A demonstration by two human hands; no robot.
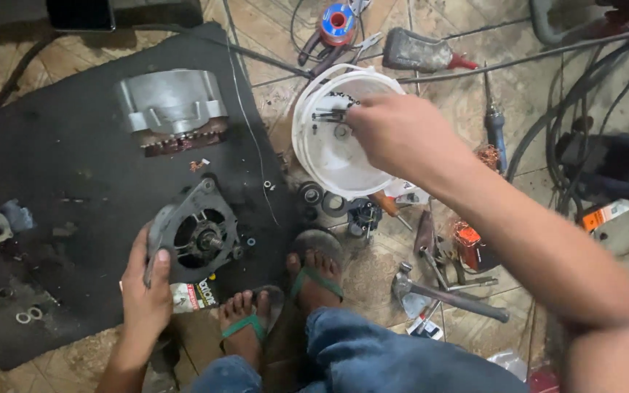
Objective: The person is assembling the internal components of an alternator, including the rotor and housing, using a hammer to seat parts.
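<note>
Matt grey metal housing (194, 233), glossy white plastic tub (329, 149)

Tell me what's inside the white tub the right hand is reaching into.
In the white tub, a few dark bolts and a washer lie on the bottom near the far rim. The right hand covers the tub's right side, so anything under it is hidden.

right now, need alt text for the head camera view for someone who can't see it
A person's left hand grips a round grey metal housing on a black mat, while the right hand reaches into a white plastic tub of small parts. Hand tools, including a hammer, lie scattered on the tiled floor.
</note>
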